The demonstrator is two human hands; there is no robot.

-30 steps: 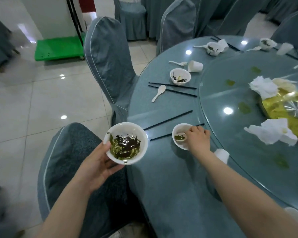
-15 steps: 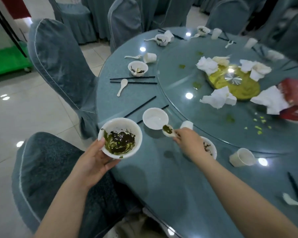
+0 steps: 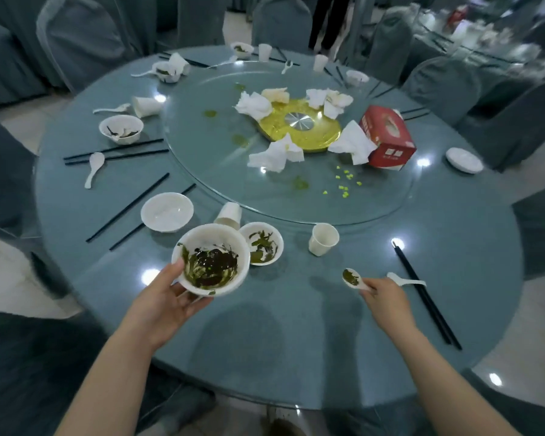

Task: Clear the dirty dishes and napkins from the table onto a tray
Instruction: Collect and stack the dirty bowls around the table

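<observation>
Your left hand [image 3: 167, 297] is cupping a white bowl [image 3: 211, 259] smeared with dark green leftovers, its grip curled under the rim above the near edge of the round surface [image 3: 290, 335], while your right hand [image 3: 387, 305] is pinching the handle of a soiled white spoon [image 3: 353, 278] just over it. Just beyond the held bowl, a smaller dirty bowl [image 3: 261, 243], a tipped paper cup [image 3: 228, 215], an upright paper cup [image 3: 323, 239] and a clean-looking bowl [image 3: 166, 211] are sitting on the surface, with another spoon [image 3: 405, 280] lying against black chopsticks [image 3: 425, 294] to your right. Farther off, crumpled napkins [image 3: 277, 154] are lying around a gold centrepiece [image 3: 299, 125] on the glass turntable [image 3: 375, 196], beside a red tissue box [image 3: 387, 136].
</observation>
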